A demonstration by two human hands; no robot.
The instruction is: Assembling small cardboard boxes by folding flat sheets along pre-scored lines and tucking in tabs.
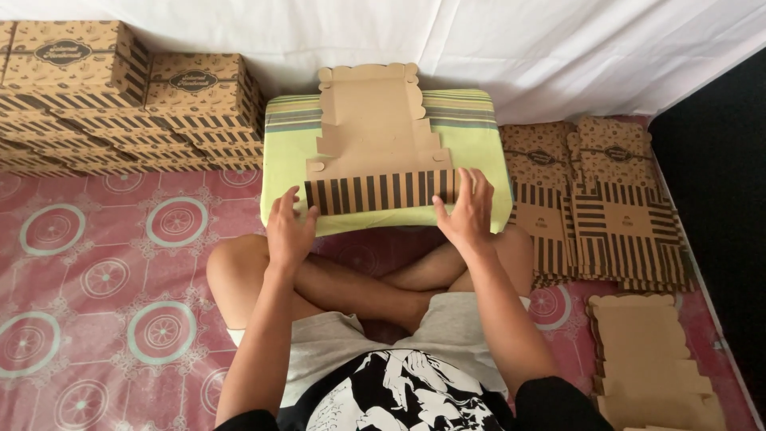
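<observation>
A flat die-cut cardboard box blank (373, 128) lies brown side up on a green striped cushion (483, 144) in front of my crossed legs. Its near flap (381, 191), printed with dark and tan stripes, stands folded up toward me. My left hand (288, 227) presses the left end of that flap with fingers spread. At the right end my right hand (467, 212) rests with fingers spread against the flap. Neither hand holds anything else.
Folded striped boxes (120, 104) are stacked at the back left. Flat printed blanks (598, 207) lie in piles on the right, with plain brown blanks (650, 359) at the near right. A pink patterned mat (96, 271) covers the floor, and a white sheet (519, 40) hangs behind.
</observation>
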